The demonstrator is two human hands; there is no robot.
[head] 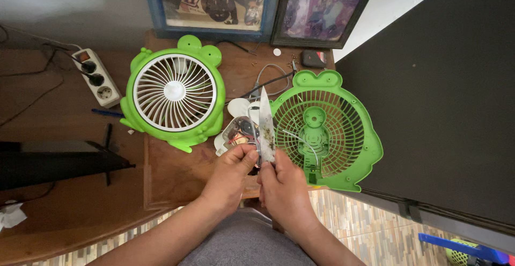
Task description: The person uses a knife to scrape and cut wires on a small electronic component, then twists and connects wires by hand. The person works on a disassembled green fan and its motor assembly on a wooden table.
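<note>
The right hand (284,183) is gripping a knife (266,126), blade pointing away. The left hand (233,167) is pinching, maybe, a thin wire (256,150); cutting slowly is safest.

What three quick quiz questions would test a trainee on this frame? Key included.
1. True or false: the right hand holds a knife blade-up.
2. Which green fan shell has the white grille: left or right?
3. What do the left hand fingers pinch?

Key: 1 true. 2 the left fan half; the right fan half is a bare green grille. 3 thin wires by the knife blade.
</note>
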